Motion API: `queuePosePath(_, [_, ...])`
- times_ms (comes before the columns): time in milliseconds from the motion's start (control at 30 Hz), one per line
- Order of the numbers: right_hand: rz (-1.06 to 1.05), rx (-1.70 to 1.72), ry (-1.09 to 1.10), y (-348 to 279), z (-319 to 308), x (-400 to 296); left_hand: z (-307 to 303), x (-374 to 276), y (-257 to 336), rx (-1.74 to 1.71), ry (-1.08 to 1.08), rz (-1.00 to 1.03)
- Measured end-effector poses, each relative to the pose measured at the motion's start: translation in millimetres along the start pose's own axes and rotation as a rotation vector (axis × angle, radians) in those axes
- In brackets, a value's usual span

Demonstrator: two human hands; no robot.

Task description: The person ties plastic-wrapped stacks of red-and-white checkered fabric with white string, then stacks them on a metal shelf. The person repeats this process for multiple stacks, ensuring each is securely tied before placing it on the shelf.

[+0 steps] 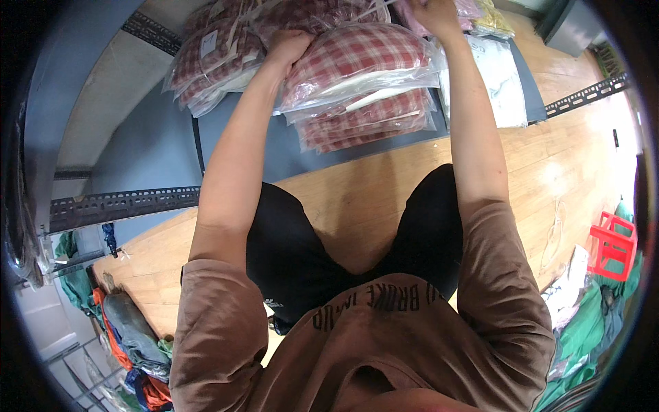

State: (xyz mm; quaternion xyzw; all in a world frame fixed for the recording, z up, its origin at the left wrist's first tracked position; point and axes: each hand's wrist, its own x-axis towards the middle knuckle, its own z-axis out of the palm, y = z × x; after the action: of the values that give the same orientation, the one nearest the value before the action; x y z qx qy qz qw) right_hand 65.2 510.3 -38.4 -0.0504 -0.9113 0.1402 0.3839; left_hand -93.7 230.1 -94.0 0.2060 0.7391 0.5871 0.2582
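Clear plastic bags of folded red plaid cloth [360, 59] lie stacked before me on a grey-blue shelf board [247, 139]. My left hand [291, 47] is at the upper left edge of this stack, its fingers curled on the plastic; a second pile of bagged plaid cloth [216, 67] lies to its left, with a paper tag [209, 44] on it. My right hand [430, 15] reaches to the top edge of the view, beside a bag of pink cloth [466, 11]; its fingers are partly cut off. Below its wrist lies a bag of white cloth [494, 77].
A perforated metal shelf rail [123, 203] runs at left, another [587, 95] at right. A yellow bagged item [491, 23] lies at the upper right. On the wooden floor [355, 206] are a red plastic stool [612, 247] and green bundles [582, 319] at right, with more bundles [126, 324] at left.
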Motion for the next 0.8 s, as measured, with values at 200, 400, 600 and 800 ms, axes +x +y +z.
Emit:
queuePosePath(200, [0.423, -0.698, -0.682, 93, -5, -36, 8, -3, 7, 0.201, -0.004, 0.034])
queuePosePath(400, [0.087, -0.071, -0.349, 1, -2, -9, 6, 1, 6, 0.333, 0.011, 0.028])
queuePosePath(600, [0.21, 0.166, -0.492, -36, 13, 0, 10, -2, 1, 0.192, 0.089, 0.084])
queuePosePath(800, [0.492, 0.154, -0.71, -79, -12, 16, 7, -5, 6, 0.234, 0.08, 0.092])
